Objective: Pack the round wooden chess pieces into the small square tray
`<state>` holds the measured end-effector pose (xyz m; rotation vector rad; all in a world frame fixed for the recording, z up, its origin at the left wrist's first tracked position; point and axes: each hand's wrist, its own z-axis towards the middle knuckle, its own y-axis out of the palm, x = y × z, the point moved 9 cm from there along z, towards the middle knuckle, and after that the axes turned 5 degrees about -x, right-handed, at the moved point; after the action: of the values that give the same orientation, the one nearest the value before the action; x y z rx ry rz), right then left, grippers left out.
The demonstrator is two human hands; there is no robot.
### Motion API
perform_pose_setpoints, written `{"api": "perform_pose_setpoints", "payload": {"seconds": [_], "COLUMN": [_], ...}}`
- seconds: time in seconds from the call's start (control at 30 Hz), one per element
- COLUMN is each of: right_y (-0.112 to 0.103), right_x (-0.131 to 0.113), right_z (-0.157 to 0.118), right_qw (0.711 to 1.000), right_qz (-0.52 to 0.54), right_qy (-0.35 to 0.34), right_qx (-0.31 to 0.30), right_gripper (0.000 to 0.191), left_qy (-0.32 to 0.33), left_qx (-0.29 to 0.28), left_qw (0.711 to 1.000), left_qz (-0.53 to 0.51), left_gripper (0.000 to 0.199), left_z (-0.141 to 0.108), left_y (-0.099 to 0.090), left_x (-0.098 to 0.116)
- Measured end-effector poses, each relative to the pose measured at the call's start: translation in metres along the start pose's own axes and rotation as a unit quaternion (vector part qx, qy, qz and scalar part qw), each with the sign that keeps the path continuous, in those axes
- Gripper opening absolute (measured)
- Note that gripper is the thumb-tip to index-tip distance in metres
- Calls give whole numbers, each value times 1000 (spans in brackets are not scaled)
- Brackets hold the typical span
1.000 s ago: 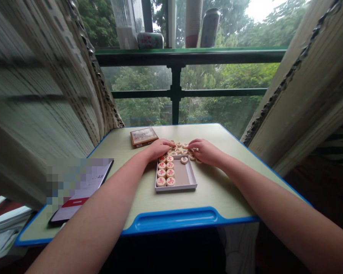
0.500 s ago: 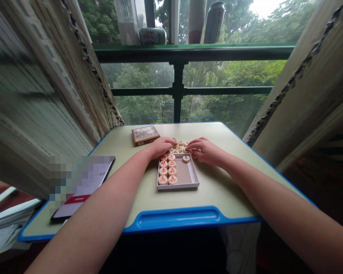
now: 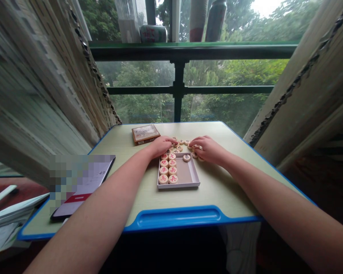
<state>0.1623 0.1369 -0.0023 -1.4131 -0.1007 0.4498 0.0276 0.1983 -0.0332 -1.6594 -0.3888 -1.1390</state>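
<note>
A shallow white box sits mid-table, with round wooden Chinese chess pieces marked in red stacked in two columns on its left side. One dark-marked piece lies at the box's far right corner. Beyond the far rim, several loose chess pieces are gathered between my hands. My left hand rests by the box's far left corner, fingers stretched over the nearest loose pieces. At the group's right side, my right hand has its fingers apart and bent, touching pieces; some are partly hidden beneath it.
A brown picture-topped box lies at the back left. On the left is a tablet, partly pixelated. The table has a blue front groove. Cans and a cup stand on the window ledge; curtains hang both sides.
My right hand has shifted slightly right, and a loose piece beside the box's far right corner now shows below its fingers. My left hand has barely moved.
</note>
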Motion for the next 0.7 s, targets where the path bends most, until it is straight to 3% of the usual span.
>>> {"api": "perform_pose_setpoints", "payload": {"seconds": [0.33,0.6,0.7], "right_y": [1,-2,-1], "right_x": [2,9,9], "right_z": [1,-2,-2], "right_qw": [1000,999,999], "right_qz": [0,1,-4], "right_qy": [1,48,45], "right_qx": [0,13,5], "right_gripper": [28,49,45], "left_qy": [9,20,37], "left_qx": [7,20,15], "left_qw": [1000,999,999], "left_qz": [26,17,30], "left_gripper": [43,42,40], "left_z": [0,1,-1], "left_y": [-2,-4,-4], "left_x": [1,1,6]}}
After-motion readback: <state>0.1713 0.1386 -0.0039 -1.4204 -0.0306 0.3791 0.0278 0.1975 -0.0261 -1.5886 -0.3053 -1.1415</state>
